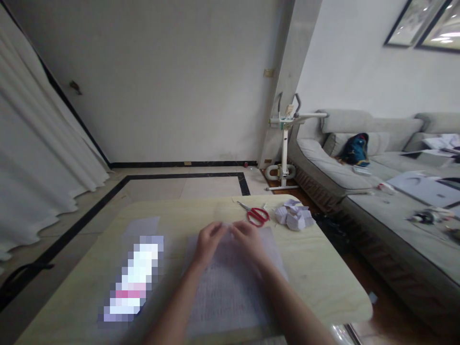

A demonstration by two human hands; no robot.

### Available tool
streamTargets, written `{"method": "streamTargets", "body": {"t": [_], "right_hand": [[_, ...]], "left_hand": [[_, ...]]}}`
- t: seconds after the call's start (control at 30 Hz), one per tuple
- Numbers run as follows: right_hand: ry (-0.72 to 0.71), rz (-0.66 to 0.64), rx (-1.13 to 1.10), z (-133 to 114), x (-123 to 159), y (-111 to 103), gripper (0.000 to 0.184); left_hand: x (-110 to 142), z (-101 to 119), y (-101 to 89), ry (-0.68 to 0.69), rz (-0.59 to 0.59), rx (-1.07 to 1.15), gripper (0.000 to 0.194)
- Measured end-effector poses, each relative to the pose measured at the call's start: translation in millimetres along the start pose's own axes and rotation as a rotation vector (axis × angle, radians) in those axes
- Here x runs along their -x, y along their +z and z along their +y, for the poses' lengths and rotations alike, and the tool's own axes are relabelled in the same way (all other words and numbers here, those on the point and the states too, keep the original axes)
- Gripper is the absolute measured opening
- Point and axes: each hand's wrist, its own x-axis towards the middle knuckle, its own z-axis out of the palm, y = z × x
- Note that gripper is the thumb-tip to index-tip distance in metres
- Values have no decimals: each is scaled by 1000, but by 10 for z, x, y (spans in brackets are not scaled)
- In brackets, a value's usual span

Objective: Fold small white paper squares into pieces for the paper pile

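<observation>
My left hand and my right hand meet above the table, both closed in a pinch. Between their fingertips is a small whitish piece of paper, blurred and mostly hidden by the fingers. Under my hands and forearms lies a large thin sheet of paper with faint print or writing. Red-handled scissors lie just beyond my right hand, their blades pointing up and left. To their right sits a cluster of folded white paper pieces.
The pale wooden table has rounded corners. On its left are a pixelated bright screen and a flat piece of paper. A grey sofa holding various items runs along the right; white exercise equipment stands behind.
</observation>
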Motion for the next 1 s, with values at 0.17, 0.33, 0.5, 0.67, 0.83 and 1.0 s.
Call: {"method": "streamTargets", "body": {"t": [0.17, 0.33, 0.5, 0.67, 0.83, 1.0], "right_hand": [[4, 22, 8, 13, 4, -4, 21], [-1, 31, 17, 20, 6, -11, 18], [-2, 31, 0, 14, 9, -14, 14], [-20, 26, -5, 10, 11, -16, 15], [1, 27, -10, -6, 10, -17, 15], [-4, 35, -13, -14, 16, -27, 15]], "left_hand": [[-1, 5, -2, -16, 29, -3, 26], [-7, -22, -10, -8, 40, -44, 26], [5, -9, -11, -11, 14, -56, 26], [16, 27, -12, -3, -3, -72, 26], [12, 36, -14, 23, -17, -113, 24], [20, 53, -15, 26, -21, -129, 23]]}}
